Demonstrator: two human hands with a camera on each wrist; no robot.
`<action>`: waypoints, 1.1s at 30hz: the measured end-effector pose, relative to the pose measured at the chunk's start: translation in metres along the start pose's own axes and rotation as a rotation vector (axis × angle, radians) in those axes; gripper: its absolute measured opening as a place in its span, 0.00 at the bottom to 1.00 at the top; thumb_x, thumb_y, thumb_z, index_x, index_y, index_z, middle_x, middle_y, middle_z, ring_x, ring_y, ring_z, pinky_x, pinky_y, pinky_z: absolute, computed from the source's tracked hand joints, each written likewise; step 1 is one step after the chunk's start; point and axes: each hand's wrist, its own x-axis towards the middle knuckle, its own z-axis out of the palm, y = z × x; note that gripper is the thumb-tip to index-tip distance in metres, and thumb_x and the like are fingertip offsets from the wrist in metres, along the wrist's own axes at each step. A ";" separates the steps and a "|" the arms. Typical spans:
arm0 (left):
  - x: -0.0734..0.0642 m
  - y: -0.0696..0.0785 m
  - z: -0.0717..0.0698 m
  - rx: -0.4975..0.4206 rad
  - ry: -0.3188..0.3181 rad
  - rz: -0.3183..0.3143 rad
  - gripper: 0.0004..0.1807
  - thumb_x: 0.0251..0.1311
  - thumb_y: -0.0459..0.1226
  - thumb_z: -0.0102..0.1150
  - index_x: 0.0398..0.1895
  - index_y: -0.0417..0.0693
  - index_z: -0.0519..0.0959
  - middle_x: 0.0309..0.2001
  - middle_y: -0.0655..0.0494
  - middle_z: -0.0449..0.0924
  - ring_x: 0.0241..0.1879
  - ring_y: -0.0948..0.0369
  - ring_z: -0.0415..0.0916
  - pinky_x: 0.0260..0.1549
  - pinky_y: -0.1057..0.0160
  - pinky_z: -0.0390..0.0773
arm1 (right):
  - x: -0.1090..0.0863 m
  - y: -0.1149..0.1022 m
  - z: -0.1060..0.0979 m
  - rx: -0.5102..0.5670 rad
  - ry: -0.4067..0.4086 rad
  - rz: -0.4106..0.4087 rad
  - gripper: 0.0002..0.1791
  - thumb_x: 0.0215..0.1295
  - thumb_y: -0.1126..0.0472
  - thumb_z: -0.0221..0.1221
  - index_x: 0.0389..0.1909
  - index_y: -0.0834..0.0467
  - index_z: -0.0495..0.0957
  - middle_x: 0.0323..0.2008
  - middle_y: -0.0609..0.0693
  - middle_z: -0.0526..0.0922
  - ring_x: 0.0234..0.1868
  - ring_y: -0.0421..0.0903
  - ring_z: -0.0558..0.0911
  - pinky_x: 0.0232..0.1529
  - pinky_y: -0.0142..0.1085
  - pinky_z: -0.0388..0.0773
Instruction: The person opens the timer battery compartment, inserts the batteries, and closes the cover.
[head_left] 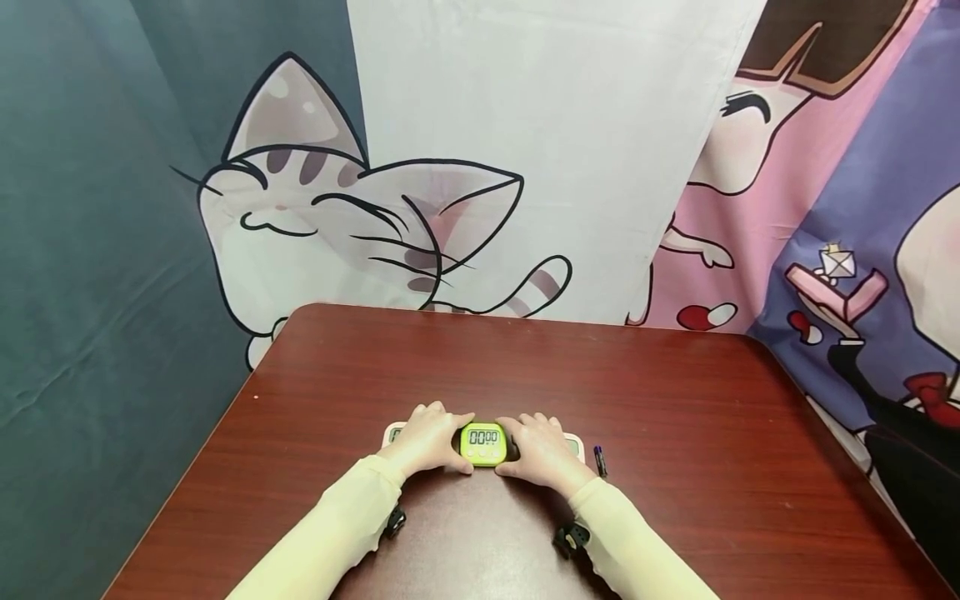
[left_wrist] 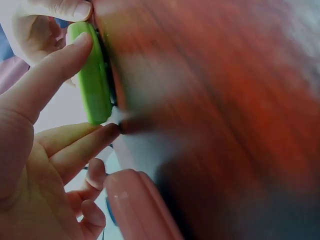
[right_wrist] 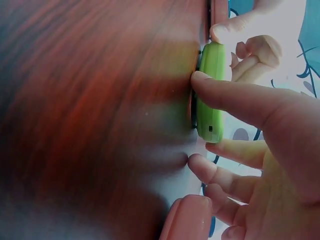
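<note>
A lime-green digital timer (head_left: 483, 444), its display reading zeros, sits between both hands on the table. My left hand (head_left: 430, 440) holds its left side between thumb and index finger, while my right hand (head_left: 536, 450) does the same at the right side. In the left wrist view the thumb lies along the green timer (left_wrist: 95, 85), seen edge-on. The right wrist view shows the thumb across the edge of the green timer (right_wrist: 211, 95). Partly hidden by the left hand is a pale device (head_left: 392, 432) with a small display; a similar pale device (head_left: 576, 447) shows past the right hand.
A dark pen (head_left: 600, 461) with a blue end lies right of the right-hand device. The reddish-brown table (head_left: 525, 358) has rounded far corners and meets a cartoon-printed curtain (head_left: 465, 100). Both wrists carry small black cameras.
</note>
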 end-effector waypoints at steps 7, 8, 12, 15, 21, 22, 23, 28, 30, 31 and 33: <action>-0.001 0.005 -0.004 -0.005 0.028 0.004 0.50 0.33 0.60 0.73 0.63 0.47 0.72 0.46 0.55 0.82 0.35 0.58 0.64 0.39 0.57 0.63 | -0.007 0.003 -0.005 0.051 0.060 0.005 0.42 0.41 0.43 0.72 0.61 0.51 0.71 0.44 0.52 0.79 0.41 0.51 0.75 0.37 0.44 0.64; -0.001 0.006 -0.004 -0.014 0.038 0.007 0.50 0.33 0.60 0.73 0.63 0.47 0.72 0.46 0.56 0.82 0.35 0.58 0.64 0.38 0.57 0.62 | -0.009 0.004 -0.007 0.054 0.077 0.007 0.42 0.42 0.43 0.72 0.61 0.50 0.72 0.44 0.51 0.79 0.41 0.51 0.75 0.37 0.43 0.64; -0.001 0.012 -0.005 -0.047 0.099 0.032 0.50 0.34 0.60 0.73 0.63 0.47 0.72 0.47 0.57 0.82 0.34 0.59 0.63 0.35 0.59 0.60 | -0.016 0.008 -0.011 0.060 0.147 0.006 0.38 0.43 0.41 0.71 0.58 0.49 0.75 0.44 0.48 0.79 0.41 0.48 0.74 0.37 0.41 0.62; 0.001 0.020 -0.004 -0.049 0.125 0.053 0.49 0.34 0.61 0.72 0.63 0.47 0.73 0.47 0.57 0.82 0.33 0.60 0.63 0.35 0.60 0.59 | -0.021 0.013 -0.014 0.062 0.200 0.005 0.37 0.43 0.42 0.71 0.56 0.49 0.77 0.44 0.47 0.79 0.40 0.47 0.74 0.38 0.40 0.62; 0.007 0.037 -0.005 -0.019 0.131 0.082 0.48 0.36 0.62 0.71 0.63 0.48 0.73 0.51 0.58 0.81 0.34 0.60 0.64 0.35 0.60 0.60 | -0.029 0.024 -0.018 0.048 0.276 0.023 0.36 0.41 0.44 0.73 0.55 0.51 0.78 0.44 0.49 0.79 0.43 0.50 0.75 0.40 0.44 0.65; 0.008 0.040 -0.005 -0.019 0.128 0.084 0.48 0.36 0.62 0.70 0.63 0.49 0.73 0.52 0.59 0.81 0.34 0.60 0.64 0.35 0.60 0.60 | -0.031 0.026 -0.019 0.050 0.282 0.030 0.36 0.41 0.44 0.73 0.54 0.51 0.78 0.45 0.50 0.79 0.43 0.51 0.75 0.40 0.45 0.65; 0.009 0.042 -0.004 -0.020 0.125 0.084 0.48 0.37 0.62 0.70 0.63 0.49 0.72 0.52 0.59 0.81 0.35 0.59 0.65 0.35 0.60 0.60 | -0.033 0.028 -0.019 0.048 0.284 0.039 0.36 0.41 0.44 0.73 0.54 0.51 0.78 0.45 0.50 0.79 0.44 0.51 0.75 0.40 0.45 0.65; 0.010 0.051 0.002 -0.031 0.109 0.068 0.48 0.37 0.63 0.69 0.63 0.50 0.72 0.49 0.58 0.83 0.35 0.59 0.66 0.35 0.60 0.61 | -0.042 0.039 -0.020 0.051 0.277 0.086 0.38 0.39 0.42 0.73 0.54 0.53 0.79 0.48 0.50 0.79 0.44 0.52 0.74 0.41 0.46 0.64; 0.010 0.054 0.004 -0.026 0.114 0.064 0.47 0.37 0.63 0.69 0.63 0.51 0.73 0.45 0.58 0.84 0.35 0.60 0.66 0.35 0.61 0.61 | -0.046 0.044 -0.020 0.040 0.261 0.095 0.38 0.39 0.41 0.73 0.54 0.54 0.79 0.49 0.50 0.79 0.44 0.52 0.74 0.40 0.46 0.64; 0.011 0.055 0.006 -0.018 0.124 0.067 0.47 0.36 0.63 0.69 0.63 0.51 0.73 0.42 0.59 0.85 0.35 0.60 0.66 0.35 0.61 0.61 | -0.048 0.047 -0.020 0.034 0.251 0.099 0.39 0.39 0.41 0.72 0.54 0.54 0.79 0.49 0.50 0.79 0.44 0.52 0.74 0.40 0.46 0.64; 0.013 0.058 0.007 -0.011 0.144 0.073 0.47 0.37 0.63 0.69 0.62 0.52 0.73 0.34 0.61 0.85 0.35 0.60 0.67 0.35 0.61 0.61 | -0.051 0.053 -0.021 0.032 0.226 0.102 0.41 0.37 0.40 0.73 0.55 0.55 0.78 0.50 0.50 0.79 0.44 0.52 0.73 0.39 0.45 0.64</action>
